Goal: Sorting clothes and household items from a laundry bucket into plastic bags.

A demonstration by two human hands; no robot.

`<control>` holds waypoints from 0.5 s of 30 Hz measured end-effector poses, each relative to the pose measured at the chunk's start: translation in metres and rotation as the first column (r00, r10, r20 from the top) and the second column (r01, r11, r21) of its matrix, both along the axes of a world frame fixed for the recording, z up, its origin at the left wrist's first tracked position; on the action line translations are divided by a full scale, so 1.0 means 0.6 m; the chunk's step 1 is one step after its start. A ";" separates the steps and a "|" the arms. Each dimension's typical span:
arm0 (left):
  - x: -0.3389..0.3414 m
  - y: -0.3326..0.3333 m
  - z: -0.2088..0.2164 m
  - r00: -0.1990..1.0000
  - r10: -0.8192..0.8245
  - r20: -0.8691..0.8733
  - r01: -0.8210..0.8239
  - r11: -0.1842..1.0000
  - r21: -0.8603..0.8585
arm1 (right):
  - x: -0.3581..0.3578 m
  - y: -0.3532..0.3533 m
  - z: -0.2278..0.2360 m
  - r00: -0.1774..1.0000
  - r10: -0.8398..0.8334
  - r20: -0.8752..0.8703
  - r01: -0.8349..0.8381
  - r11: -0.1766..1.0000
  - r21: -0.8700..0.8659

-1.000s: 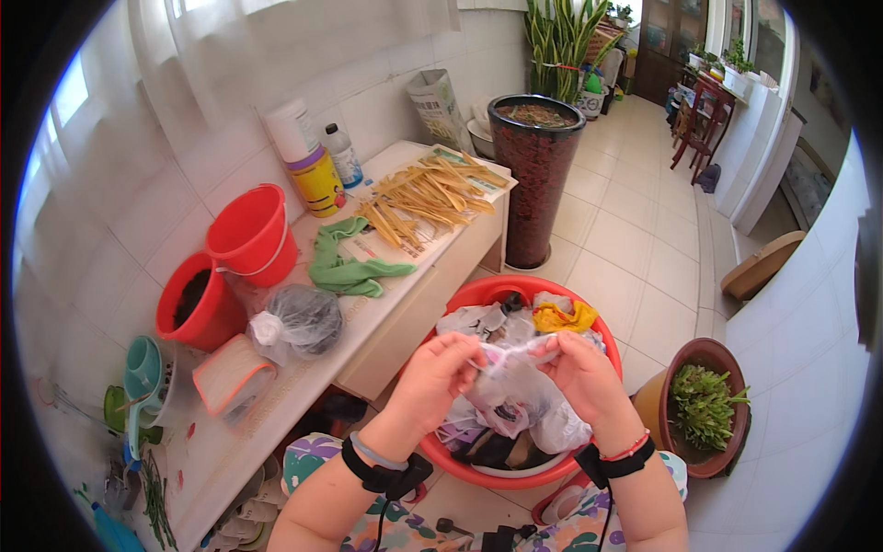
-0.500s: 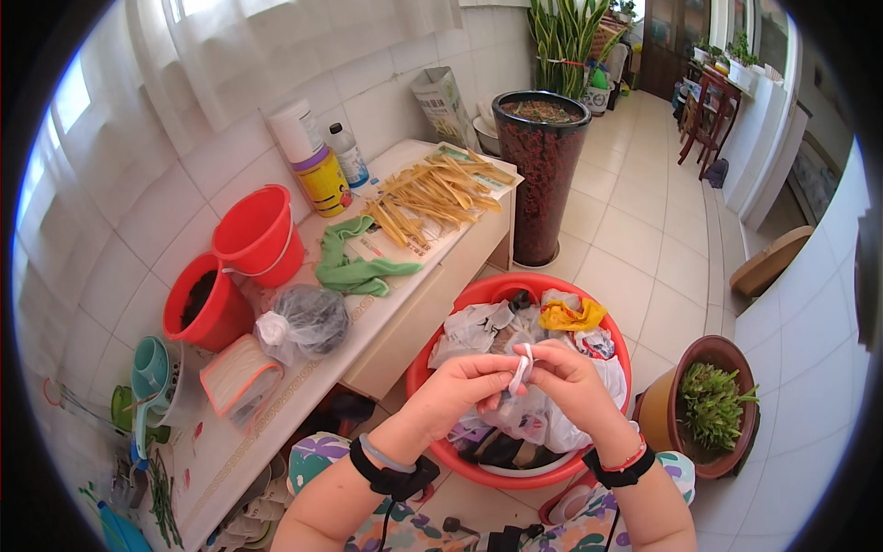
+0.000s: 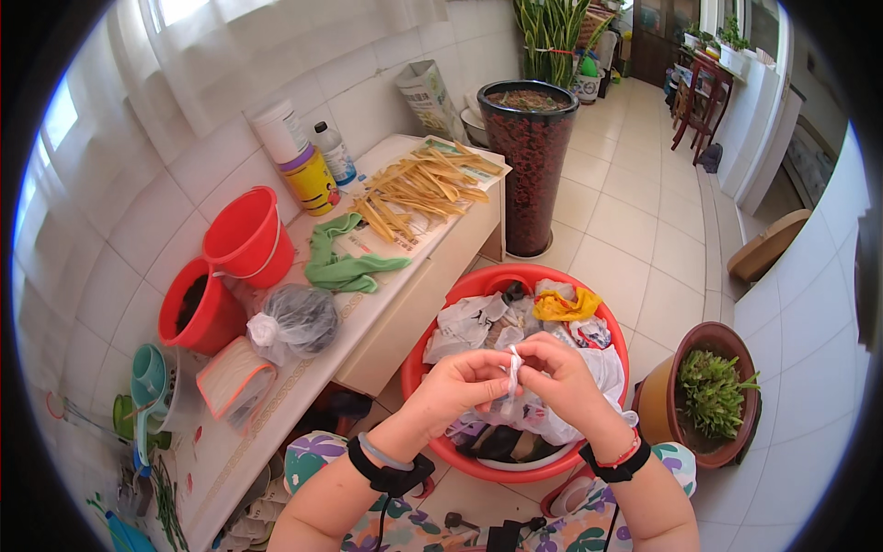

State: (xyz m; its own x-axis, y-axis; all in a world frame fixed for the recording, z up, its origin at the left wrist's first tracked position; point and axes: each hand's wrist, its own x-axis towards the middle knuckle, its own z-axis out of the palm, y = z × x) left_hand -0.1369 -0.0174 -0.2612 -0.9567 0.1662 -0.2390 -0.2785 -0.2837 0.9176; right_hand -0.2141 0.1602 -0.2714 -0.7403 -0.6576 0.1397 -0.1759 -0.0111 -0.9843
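Above the red basin (image 3: 618, 322) my left hand (image 3: 467, 379) and my right hand (image 3: 557, 379) are brought close together. Between their fingertips is a twisted strip of white plastic bag (image 3: 513, 366), pinched from both sides. How its lower part joins the bags beneath cannot be made out. The basin is heaped with crumpled white and clear plastic bags (image 3: 464, 324), a bunched yellow bag (image 3: 565, 304), and dark items near its front rim. Both wrists wear black straps.
On the long table at left lie dried yellowish strips (image 3: 428, 189), a green cloth (image 3: 345, 260), a tied bag of dark matter (image 3: 299, 319), two red buckets (image 3: 246, 237) and a yellow canister (image 3: 311, 182). A tall dark planter (image 3: 524, 170) stands beyond the basin, a potted plant (image 3: 713, 396) right.
The white plastic strip is now upright between my fingertips, where it was tilted before. My hands have shifted slightly left, and the whole view has moved a little.
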 end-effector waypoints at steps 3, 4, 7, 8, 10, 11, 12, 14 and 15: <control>-0.002 0.005 -0.004 0.999 0.025 -0.035 -0.027 0.999 -0.037 | 0.004 -0.002 0.002 1.000 -0.026 -0.003 0.026 1.000 0.014; -0.002 0.006 -0.005 0.998 0.037 -0.043 -0.039 0.999 -0.033 | 0.006 -0.003 0.003 0.999 -0.045 -0.013 0.045 0.999 0.006; -0.003 0.009 -0.011 0.997 0.053 -0.062 -0.054 0.998 -0.025 | 0.007 -0.002 0.006 0.997 -0.034 0.073 0.032 0.999 0.017; -0.003 0.011 -0.012 0.995 0.058 -0.076 -0.059 0.998 -0.019 | 0.005 -0.001 0.001 0.997 -0.034 0.074 0.033 0.999 0.016; -0.002 0.016 -0.012 0.991 0.095 -0.089 -0.101 0.993 -0.058 | 0.000 0.000 -0.013 0.993 -0.019 0.118 0.016 1.000 0.023; -0.001 0.019 -0.011 0.986 0.134 -0.103 -0.144 0.985 -0.097 | 0.001 0.000 -0.013 0.993 -0.019 0.118 0.017 1.000 0.023; 0.002 0.022 -0.015 0.986 0.136 -0.099 -0.146 0.984 -0.098 | 0.004 0.000 -0.016 0.998 -0.038 0.040 0.036 0.998 0.058; 0.010 0.028 -0.021 0.954 0.152 -0.257 -0.231 0.921 -0.312 | 0.010 0.001 -0.016 0.998 -0.050 -0.035 0.053 0.994 0.090; 0.011 0.027 -0.015 0.954 0.154 -0.258 -0.233 0.921 -0.314 | 0.011 0.004 -0.011 0.997 -0.042 -0.071 0.051 0.990 0.130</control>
State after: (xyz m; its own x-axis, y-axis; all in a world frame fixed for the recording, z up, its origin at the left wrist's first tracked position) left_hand -0.1302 -0.0010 -0.2705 -0.9965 -0.0797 -0.0241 -0.0263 0.0257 0.9993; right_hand -0.2078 0.1625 -0.2782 -0.7623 -0.6386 0.1052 -0.2398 0.1278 -0.9624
